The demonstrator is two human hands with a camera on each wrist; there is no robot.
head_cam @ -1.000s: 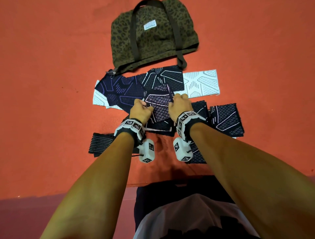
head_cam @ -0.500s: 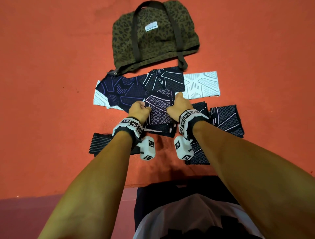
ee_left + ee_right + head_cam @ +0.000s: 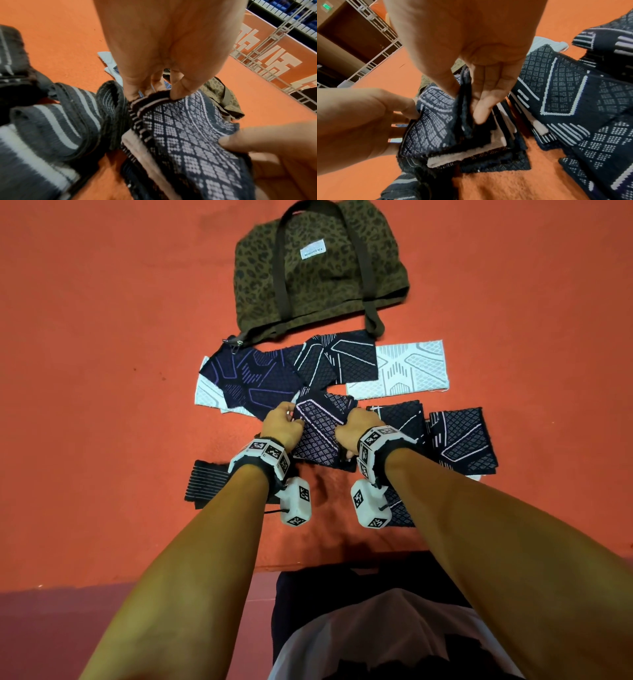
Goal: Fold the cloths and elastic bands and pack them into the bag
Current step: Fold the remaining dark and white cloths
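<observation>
We pinch the dark cloth [image 3: 320,433] at both side edges, left hand [image 3: 282,428] and right hand [image 3: 354,430], the bag [image 3: 318,268] lying straight beyond our fingers [image 3: 178,86].

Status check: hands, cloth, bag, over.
Left hand and right hand both pinching the dark diamond-patterned cloth, mid-fold. Leopard-print bag lies flat beyond, not yet packed. Nothing blocking.

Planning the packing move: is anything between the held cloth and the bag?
Yes. Flat cloths lie on the floor between the folded cloth, held by the left hand and right hand, and the bag. Nothing stands upright.
</observation>
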